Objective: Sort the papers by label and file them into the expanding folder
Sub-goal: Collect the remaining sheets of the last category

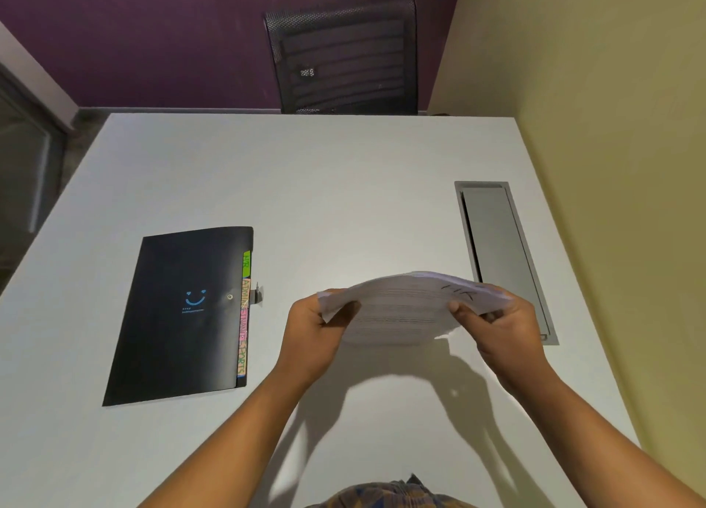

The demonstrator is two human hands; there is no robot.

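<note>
A stack of white papers [405,309] is held above the table, bowed upward, with "HR" handwritten on the top sheet near its right end. My left hand [315,326] grips the stack's left edge, thumb on top. My right hand [500,320] grips the right edge, thumb on top near the label. A black expanding folder [179,316] lies closed and flat on the table to the left, apart from both hands. Coloured tabs [244,312] marked HR, ADMIN, FINANCE and SPORTS stick out along its right edge.
The white table [305,186] has a grey cable-tray flap [500,255] set into it on the right, just beyond my right hand. A black mesh chair [344,56] stands at the far edge. A yellow wall borders the table's right side.
</note>
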